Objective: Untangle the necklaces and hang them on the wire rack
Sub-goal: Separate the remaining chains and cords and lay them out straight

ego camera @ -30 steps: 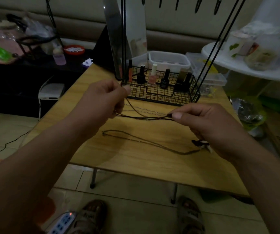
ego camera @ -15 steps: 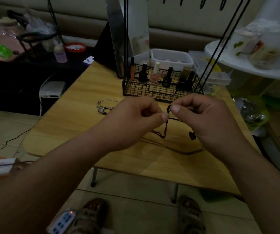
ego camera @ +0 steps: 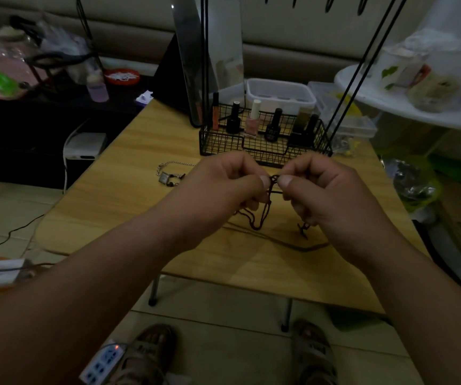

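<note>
Sandals (ego camera: 314, 354): on the floor, just past the table's near edge.
Table (ego camera: 129, 207): low, wooden.
Left hand (ego camera: 223, 187): thumb and forefinger pinching the cord, other fingers curled.
Right hand (ego camera: 323, 193): same deal, pinching the cord right beside the left thumb.
Cord (ego camera: 274, 179): dark necklace, tangled bit between both thumbs, loops hanging over mid-tabletop.
Second cord (ego camera: 307, 248): flat on the tabletop under the hands.
Chain (ego camera: 168, 177): silver, square pendant, toward the left edge.
Rack (ego camera: 265, 147): black wire, far edge, bottles (ego camera: 252, 118) inside.
</note>
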`<state>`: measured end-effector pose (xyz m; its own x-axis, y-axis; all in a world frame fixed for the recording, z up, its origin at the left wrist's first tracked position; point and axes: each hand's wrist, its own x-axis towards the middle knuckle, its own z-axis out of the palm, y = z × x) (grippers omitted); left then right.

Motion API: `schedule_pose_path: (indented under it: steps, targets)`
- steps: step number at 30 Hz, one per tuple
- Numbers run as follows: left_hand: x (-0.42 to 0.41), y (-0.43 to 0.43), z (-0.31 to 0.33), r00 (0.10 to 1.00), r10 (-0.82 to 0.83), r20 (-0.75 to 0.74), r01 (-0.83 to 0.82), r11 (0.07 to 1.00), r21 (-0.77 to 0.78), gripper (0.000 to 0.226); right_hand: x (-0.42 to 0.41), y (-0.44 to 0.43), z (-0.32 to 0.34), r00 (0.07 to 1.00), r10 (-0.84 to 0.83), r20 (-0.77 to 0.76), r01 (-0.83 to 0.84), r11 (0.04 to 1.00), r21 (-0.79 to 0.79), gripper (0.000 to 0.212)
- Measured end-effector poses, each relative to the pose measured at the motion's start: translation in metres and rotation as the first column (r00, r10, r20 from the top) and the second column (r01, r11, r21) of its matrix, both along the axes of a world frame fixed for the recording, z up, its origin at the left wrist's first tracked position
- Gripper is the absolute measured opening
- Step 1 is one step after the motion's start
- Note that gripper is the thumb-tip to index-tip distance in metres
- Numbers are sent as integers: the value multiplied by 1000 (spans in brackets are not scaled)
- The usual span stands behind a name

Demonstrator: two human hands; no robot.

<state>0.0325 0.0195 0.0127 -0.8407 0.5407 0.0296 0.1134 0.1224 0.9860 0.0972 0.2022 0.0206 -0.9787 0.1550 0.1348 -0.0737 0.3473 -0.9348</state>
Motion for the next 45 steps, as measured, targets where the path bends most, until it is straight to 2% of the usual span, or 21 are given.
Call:
schedule_pose_path:
  steps: [5, 9, 13, 16, 19, 23, 27, 30, 35, 38, 41, 45]
  targets:
    - [-1, 3, -1, 1000, -7, 18, 7, 1000, 11, 8, 0, 1, 0, 997, 49, 58, -50, 999, 11, 3]
    - [-3, 5, -2, 999, 6, -45, -7, 1000, -22, 6, 0, 2, 0, 997, 60, 43, -63, 996, 62, 6]
    - [-3, 6, -2, 997, 18, -74, -21, 999, -41, 7, -1, 3, 0, 999, 29, 21, -30, 999, 19, 5]
    - [-1, 9, -1, 999, 33, -37, -34, 999, -26, 8, -2, 1, -1, 995, 59, 85, -50, 993, -106, 4]
    - [-1, 10, 0, 997, 44, 65, -45, 999, 24, 9, -4, 1, -1, 977, 126, 173, -81, 966, -244, 7]
    - [-4, 11, 2, 980, 58, 190, -77, 993, 94, 12, -5, 3, -2, 975, 123, 185, -81, 972, -223, 10]
    - [-6, 12, 2, 959, 51, 280, -93, 986, 140, 13, -5, 3, -4, 984, 95, 147, -76, 988, -133, 15]
    - [-7, 11, 2, 959, 49, 280, -91, 986, 140, 15, -6, 1, -6, 991, 70, 112, -61, 995, -79, 17]
    - [-7, 10, 1, 954, 44, 297, -89, 986, 138, 13, -8, 3, -6, 993, 60, 99, -54, 996, -67, 3]
    - [-8, 10, -1, 947, 18, 322, -73, 984, 160, 13, -8, 3, -6, 991, 85, 108, -68, 986, -150, 8]
    - [-6, 13, -3, 954, 4, 299, -48, 989, 141, 14, -9, 1, -8, 988, 104, 115, -74, 969, -237, 3]
    - [-2, 16, -5, 966, 9, 258, -37, 994, 103, 15, -9, -3, -12, 987, 100, 124, -67, 967, -247, 4]
